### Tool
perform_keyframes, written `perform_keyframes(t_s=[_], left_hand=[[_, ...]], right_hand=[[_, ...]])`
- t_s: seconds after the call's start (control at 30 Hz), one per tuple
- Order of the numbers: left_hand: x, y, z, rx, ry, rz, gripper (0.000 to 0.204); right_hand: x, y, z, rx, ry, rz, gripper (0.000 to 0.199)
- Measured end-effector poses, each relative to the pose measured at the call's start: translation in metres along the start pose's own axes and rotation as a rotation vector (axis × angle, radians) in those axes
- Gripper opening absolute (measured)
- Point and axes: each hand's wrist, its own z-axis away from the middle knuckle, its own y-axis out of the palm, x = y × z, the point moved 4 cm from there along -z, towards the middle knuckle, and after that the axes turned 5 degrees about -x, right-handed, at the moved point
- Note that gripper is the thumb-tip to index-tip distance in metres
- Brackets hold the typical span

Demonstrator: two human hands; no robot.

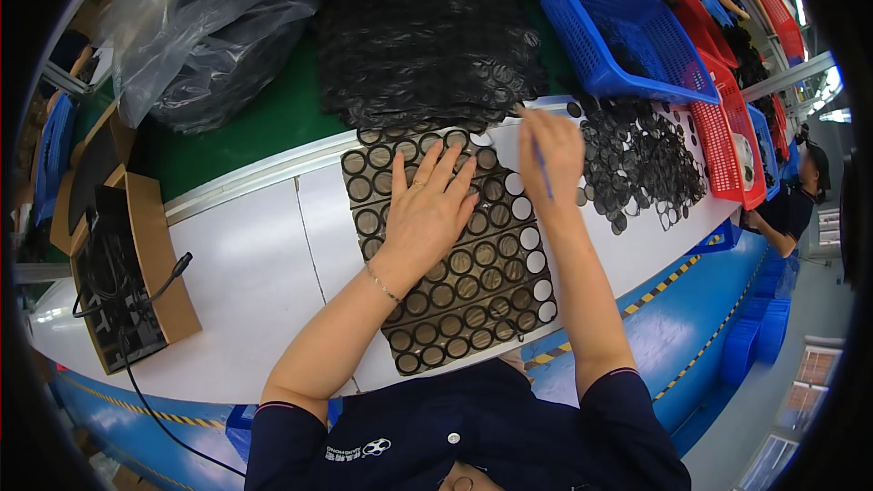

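Observation:
A brownish sheet [468,286] of black-rimmed round pieces in rows lies on the white table before me. Along its right side, several of the circles look white. My left hand [427,205] rests flat on the upper part of this sheet, fingers spread, holding nothing. My right hand [551,155] is closed around a slim blue pen-like tool [543,168], just beyond the sheet's upper right side. The tool's tip points toward the stack of black sheets [427,36], but its exact kind is hard to make out.
Loose black discs [637,164] lie heaped on the right. Behind them stand a blue basket [591,41] and a red basket [718,132]. Clear plastic bags [218,36] sit at the back left. A cardboard box [159,259] with black cables stands at left. Another person [796,205] is far right.

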Motion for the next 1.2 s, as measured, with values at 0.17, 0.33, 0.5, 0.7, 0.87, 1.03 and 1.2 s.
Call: perform_keyframes(t_s=[0.17,0.33,0.5,0.7,0.87,1.03,1.2], left_hand=[[0.000,0.004,-0.001,-0.003,-0.011,0.000,0.048],[0.000,0.002,-0.001,0.009,-0.014,-0.013,0.050],[0.001,0.000,0.000,0.002,-0.019,-0.012,0.050],[0.001,0.001,0.000,0.008,-0.018,-0.008,0.050],[0.002,0.002,0.001,0.012,-0.019,-0.014,0.050],[0.002,0.002,0.000,0.004,-0.018,-0.011,0.050],[0.001,0.001,0.000,0.003,-0.014,-0.009,0.050]], right_hand=[[-0.054,-0.011,0.031,0.163,0.843,-0.585,0.024],[0.017,0.003,0.047,0.425,1.029,-0.832,0.030],[0.020,0.003,0.045,0.412,1.048,-0.840,0.026],[0.019,0.002,0.046,0.382,1.033,-0.821,0.025],[0.019,0.003,0.046,0.382,1.036,-0.810,0.025],[0.019,0.003,0.047,0.383,1.041,-0.802,0.025],[0.020,0.002,0.047,0.392,1.047,-0.801,0.025]])
